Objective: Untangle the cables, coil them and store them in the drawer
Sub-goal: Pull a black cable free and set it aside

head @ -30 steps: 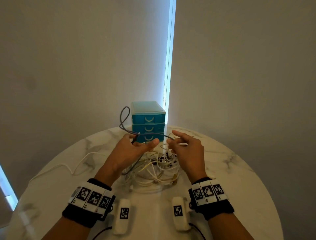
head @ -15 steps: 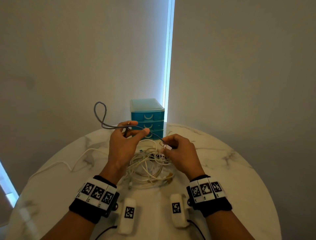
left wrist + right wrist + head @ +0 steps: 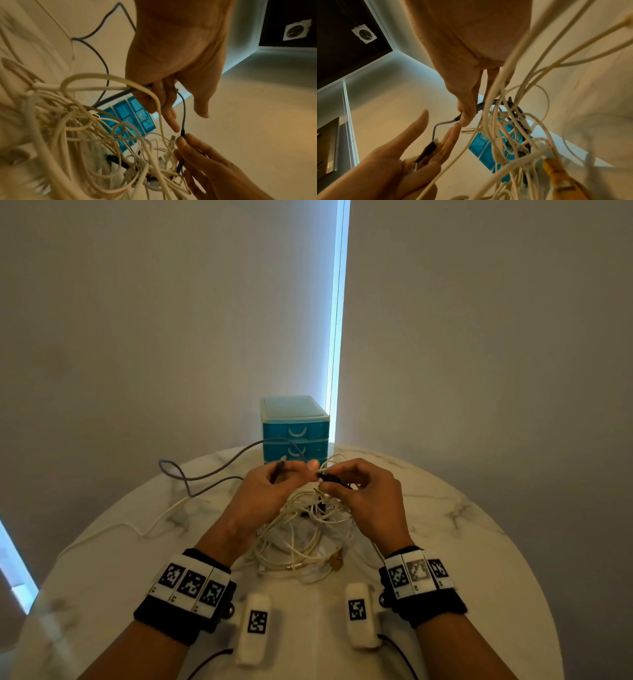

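A grey cable (image 3: 191, 478) loops out to the left over the marble table (image 3: 479, 559). My left hand (image 3: 294, 470) grips it near its black USB plug (image 3: 429, 148), fingers curled round the cord (image 3: 149, 88). My right hand (image 3: 325, 478) pinches the cable's other dark connector (image 3: 182, 132) between thumb and fingertip, close beside the left hand. Both hands hover over a tangle of white cables (image 3: 301, 529). Behind them stands the blue drawer unit (image 3: 294, 433), its drawers closed.
One white cable (image 3: 120, 529) trails off to the table's left edge. A yellow-tipped connector (image 3: 337, 561) lies at the front of the tangle. The wall rises right behind the drawer unit. The round table's rim curves close on both sides.
My left hand has dropped lower and the grey loop now lies out to the left on the table. My right hand has left the white tangle and taken the dark connector.
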